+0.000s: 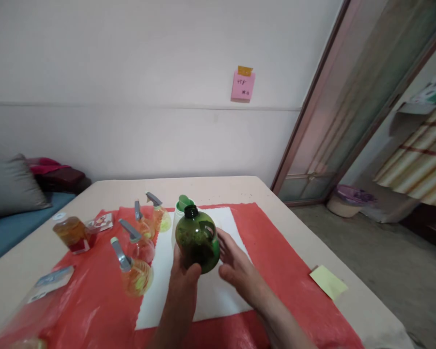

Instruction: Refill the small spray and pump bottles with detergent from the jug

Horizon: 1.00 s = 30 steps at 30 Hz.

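A round dark-green see-through bottle with a black threaded neck, no cap on it, is held above a white sheet. My left hand grips it from the lower left, thumb across its front. On its right side my right hand curves round the edge, the fingertips partly hidden behind the bottle. Just behind stands a white container with a green rim and a green piece at its top; the bottle covers much of it.
Left of the sheet, on the red cloth, stand several clear bottles with grey handled tops. Farther left is a jar of amber liquid beside flat packets. A yellow note lies near the table's right edge.
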Each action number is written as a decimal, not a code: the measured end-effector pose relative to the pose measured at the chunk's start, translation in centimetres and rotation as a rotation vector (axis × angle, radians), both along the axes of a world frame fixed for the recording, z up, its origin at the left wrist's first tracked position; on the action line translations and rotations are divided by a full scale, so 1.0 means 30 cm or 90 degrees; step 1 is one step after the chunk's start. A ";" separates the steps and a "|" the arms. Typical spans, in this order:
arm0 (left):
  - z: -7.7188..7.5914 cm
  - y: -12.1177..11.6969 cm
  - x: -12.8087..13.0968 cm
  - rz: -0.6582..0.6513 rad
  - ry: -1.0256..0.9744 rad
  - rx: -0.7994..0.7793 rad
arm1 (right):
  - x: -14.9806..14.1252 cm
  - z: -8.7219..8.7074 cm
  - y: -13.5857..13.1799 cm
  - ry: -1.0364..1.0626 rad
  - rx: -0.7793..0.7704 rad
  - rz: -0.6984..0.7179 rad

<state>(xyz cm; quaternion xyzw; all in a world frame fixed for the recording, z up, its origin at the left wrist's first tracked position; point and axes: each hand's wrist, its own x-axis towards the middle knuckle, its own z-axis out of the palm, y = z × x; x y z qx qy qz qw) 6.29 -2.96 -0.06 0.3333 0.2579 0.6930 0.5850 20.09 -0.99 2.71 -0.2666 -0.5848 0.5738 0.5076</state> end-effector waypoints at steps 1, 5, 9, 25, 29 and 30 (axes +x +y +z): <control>-0.007 0.002 0.004 0.030 0.042 -0.014 | -0.032 -0.003 -0.013 0.049 -0.015 0.023; -0.048 0.000 0.003 0.078 0.172 -0.003 | -0.073 -0.031 -0.012 0.139 -0.059 -0.059; -0.055 -0.015 -0.010 0.031 0.241 0.021 | 0.019 0.007 0.063 -0.008 -0.006 -0.193; -0.036 -0.011 0.001 -0.053 0.474 0.011 | 0.093 0.306 0.303 -0.606 0.414 -0.252; -0.037 -0.012 0.001 -0.055 0.478 0.010 | 0.085 0.347 0.316 -0.704 0.486 -0.235; -0.037 -0.013 0.001 -0.057 0.483 0.010 | 0.083 0.356 0.320 -0.730 0.506 -0.234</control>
